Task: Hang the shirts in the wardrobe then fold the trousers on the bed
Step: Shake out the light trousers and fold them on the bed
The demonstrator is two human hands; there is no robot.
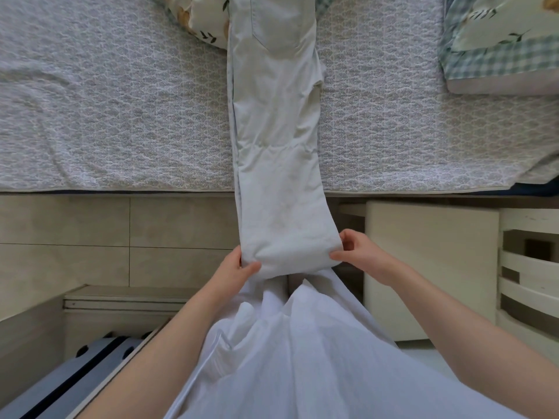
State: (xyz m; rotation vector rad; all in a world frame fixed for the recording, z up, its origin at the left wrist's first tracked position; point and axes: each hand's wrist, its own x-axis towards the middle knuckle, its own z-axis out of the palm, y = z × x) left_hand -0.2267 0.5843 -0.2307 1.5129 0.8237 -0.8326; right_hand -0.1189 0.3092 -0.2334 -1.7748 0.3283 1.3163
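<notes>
One pair of pale trousers (pixel 275 116) lies folded leg on leg, its long axis running straight away from the person across the bed (pixel 121 116). The pocket end is far, and the hems are near, held out past the mattress edge. The left hand (pixel 240 266) and right hand (pixel 358 252) each pinch a hem corner, so the grip is clamped on cloth, both equally near. Folding, I judge, means carrying the hems forward toward the pocket end. A floral pillow (pixel 193 19) lies beside that end.
</notes>
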